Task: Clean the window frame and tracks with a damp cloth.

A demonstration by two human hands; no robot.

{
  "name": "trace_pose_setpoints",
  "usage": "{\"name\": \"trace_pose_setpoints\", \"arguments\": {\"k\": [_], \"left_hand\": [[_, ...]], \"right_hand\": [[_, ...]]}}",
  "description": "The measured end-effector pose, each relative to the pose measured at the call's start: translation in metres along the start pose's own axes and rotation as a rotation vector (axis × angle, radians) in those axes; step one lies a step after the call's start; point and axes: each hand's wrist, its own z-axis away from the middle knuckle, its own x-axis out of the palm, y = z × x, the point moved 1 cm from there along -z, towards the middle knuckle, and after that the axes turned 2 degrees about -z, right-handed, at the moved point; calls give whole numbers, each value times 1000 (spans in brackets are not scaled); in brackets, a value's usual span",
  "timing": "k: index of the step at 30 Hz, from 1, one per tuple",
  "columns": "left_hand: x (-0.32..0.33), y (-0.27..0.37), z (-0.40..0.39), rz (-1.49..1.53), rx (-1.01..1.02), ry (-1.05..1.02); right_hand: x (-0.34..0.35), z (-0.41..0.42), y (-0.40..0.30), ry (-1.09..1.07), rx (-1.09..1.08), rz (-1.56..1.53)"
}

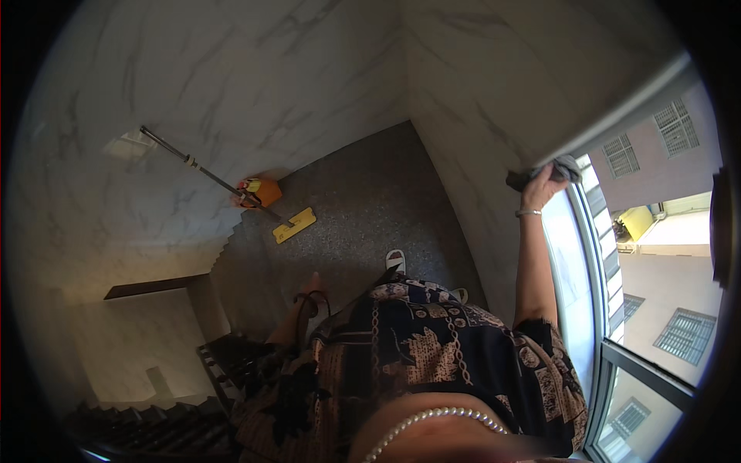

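My right hand is raised at the corner of the window frame and grips a crumpled grey cloth, which touches the frame and the marbled wall beside it. Low on the left, my left hand hangs beside my body over the dark floor; its fingers are too dim to tell whether they are apart. Ahead of it on the floor lies the yellow head of a flat mop, its metal pole slanting up to the left against the wall.
An orange container with things in it stands by the wall behind the mop pole. Dark stairs with a railing are at the lower left. The window at the right is open, with a building outside. Marbled walls meet in a corner ahead.
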Motion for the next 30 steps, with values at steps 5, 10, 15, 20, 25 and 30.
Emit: {"name": "trace_pose_setpoints", "arguments": {"k": [5,10,15,20,25,30], "left_hand": [[-22,-8,-43,368,-38,-144],[-54,63,-80,271,289,-136],[-67,134,-39,460,310,-31],[-37,50,-18,533,280,117],[61,-126,63,978,-166,350],[181,-187,198,1401,-858,555]], "right_hand": [[2,47,-29,-230,-34,196],[9,166,-39,-1059,433,345],[10,194,6,-1002,713,31],[32,166,34,-1290,759,351],[61,166,75,-1827,268,702],[79,185,115,-2141,-43,799]]}}
